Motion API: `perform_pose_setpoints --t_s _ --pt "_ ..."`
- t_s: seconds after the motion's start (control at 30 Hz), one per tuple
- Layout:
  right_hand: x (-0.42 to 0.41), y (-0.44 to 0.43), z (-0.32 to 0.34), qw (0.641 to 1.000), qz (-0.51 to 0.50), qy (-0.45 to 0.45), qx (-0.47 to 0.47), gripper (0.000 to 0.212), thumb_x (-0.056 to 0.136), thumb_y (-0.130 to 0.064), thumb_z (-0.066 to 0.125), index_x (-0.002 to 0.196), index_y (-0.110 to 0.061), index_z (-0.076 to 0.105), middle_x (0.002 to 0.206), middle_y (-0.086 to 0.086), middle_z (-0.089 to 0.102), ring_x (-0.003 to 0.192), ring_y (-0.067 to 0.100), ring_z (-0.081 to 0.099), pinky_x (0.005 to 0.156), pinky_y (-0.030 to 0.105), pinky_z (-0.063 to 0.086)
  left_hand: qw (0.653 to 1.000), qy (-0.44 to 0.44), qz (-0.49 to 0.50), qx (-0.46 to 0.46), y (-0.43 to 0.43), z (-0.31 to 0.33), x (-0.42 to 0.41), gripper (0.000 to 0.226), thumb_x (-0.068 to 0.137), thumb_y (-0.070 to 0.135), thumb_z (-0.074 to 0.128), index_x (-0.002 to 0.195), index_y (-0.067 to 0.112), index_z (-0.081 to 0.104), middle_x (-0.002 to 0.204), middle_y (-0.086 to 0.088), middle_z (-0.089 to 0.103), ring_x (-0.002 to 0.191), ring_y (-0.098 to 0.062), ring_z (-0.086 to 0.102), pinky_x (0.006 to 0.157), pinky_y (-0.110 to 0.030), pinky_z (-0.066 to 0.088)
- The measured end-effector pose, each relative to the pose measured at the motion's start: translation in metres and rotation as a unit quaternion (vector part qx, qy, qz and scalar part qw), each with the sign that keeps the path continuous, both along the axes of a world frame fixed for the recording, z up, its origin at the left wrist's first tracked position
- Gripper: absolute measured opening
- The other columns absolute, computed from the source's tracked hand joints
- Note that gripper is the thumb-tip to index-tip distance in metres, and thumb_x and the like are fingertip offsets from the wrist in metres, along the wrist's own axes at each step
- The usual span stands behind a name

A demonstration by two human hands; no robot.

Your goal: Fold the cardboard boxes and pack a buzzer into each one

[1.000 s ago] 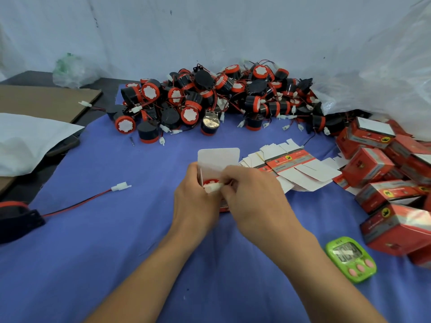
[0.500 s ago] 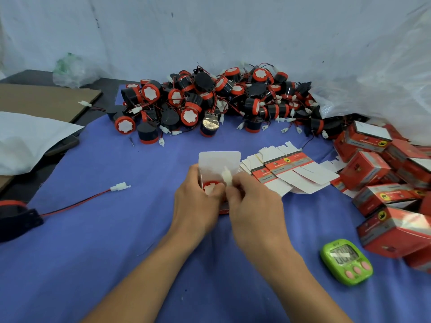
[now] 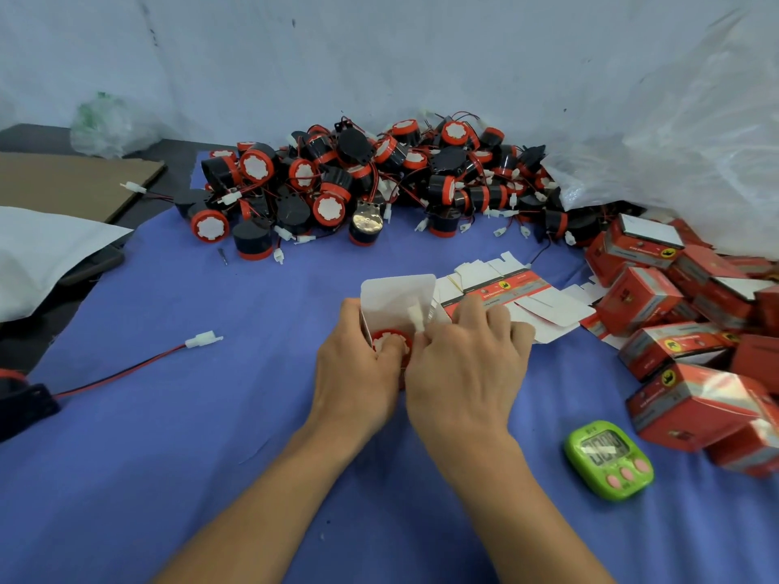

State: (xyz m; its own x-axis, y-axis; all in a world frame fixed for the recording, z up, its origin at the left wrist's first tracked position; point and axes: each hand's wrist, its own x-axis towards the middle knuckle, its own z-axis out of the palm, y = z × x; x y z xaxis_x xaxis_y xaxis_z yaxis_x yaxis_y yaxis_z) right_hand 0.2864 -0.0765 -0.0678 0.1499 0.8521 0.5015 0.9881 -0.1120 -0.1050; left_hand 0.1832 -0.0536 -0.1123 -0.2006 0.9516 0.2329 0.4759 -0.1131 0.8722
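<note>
Near the middle of the blue cloth-covered worktop [image 3: 210, 457], a small red-and-white cardboard box [image 3: 396, 297] is gripped by the left hand [image 3: 358, 373]. The fingers of this hand are curled round the side of the box, and the thumb is pressed on the round buzzer with red rim and white face [image 3: 390, 343], which is seated in the open mouth. The white top flap is standing upright and is not yet closed. A white plastic plug [image 3: 417, 318] is pinched, as it seems, between the thumb and forefinger of the right hand [image 3: 468, 368], just above the buzzer. Several faults can be expected from here. If the plug is not pushed fully down beside the buzzer, it may be caught under the flap, so that the box bulges or the flap is creased. If the wire, which is hidden here, is forced, it could be bent sharply. If the box is squeezed too hard, its thin walls may be crushed; if it is held too loosely, the buzzer may be tipped out. The stack of flat unfolded box blanks [image 3: 518, 297], just beside the right hand toward the right edge, could also be disturbed by the knuckles.
</note>
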Motion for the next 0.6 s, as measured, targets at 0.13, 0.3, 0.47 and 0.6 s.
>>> perform_pose_setpoints --t_s 0.13,0.3,0.47,0.6 --pt "0.006 0.002 0.009 0.991 0.05 -0.071 -0.106 0.007 0.079 -0.021 0.063 0.076 -0.021 0.069 0.094 0.003 0.051 0.093 0.03 0.047 0.082 0.039 0.021 1.0 -0.002 0.005 -0.004 -0.003 0.001 0.002 0.023 0.087 0.03 0.065 0.097 0.036 0.044 0.078 0.017 0.065 0.082 0.006 0.058 0.057 -0.024 0.046" --pt "0.007 0.011 0.022 0.954 0.113 -0.127 -0.248 0.027 0.088 -0.027 0.055 0.11 -0.017 0.067 0.126 0.011 0.046 0.119 0.034 0.044 0.104 0.04 0.03 1.0 0.003 -0.019 -0.005 -0.005 0.002 0.003 0.023 0.087 0.031 0.062 0.096 0.037 0.042 0.091 0.027 0.065 0.083 0.006 0.059 0.054 -0.019 0.046" --pt "0.019 0.022 0.029 0.93 0.189 -0.114 -0.294 0.019 0.095 -0.022 0.054 0.109 -0.016 0.066 0.126 0.011 0.046 0.113 0.031 0.049 0.098 0.033 0.035 0.999 0.002 -0.03 -0.014 -0.004 0.004 0.002 0.024 0.078 0.045 0.059 0.093 0.034 0.043 0.076 0.015 0.063 0.08 0.002 0.058 0.055 -0.022 0.045" --pt "0.049 0.017 0.019 0.85 0.216 0.464 -0.125 0.024 0.093 -0.002 0.055 0.075 -0.011 0.069 0.092 -0.012 0.071 0.085 0.009 0.065 0.072 0.011 0.044 0.999 0.0 -0.039 -0.02 -0.001 0.004 0.0 0.023 0.079 0.041 0.06 0.093 0.033 0.043 0.076 0.012 0.062 0.081 0.002 0.057 0.052 -0.019 0.041"
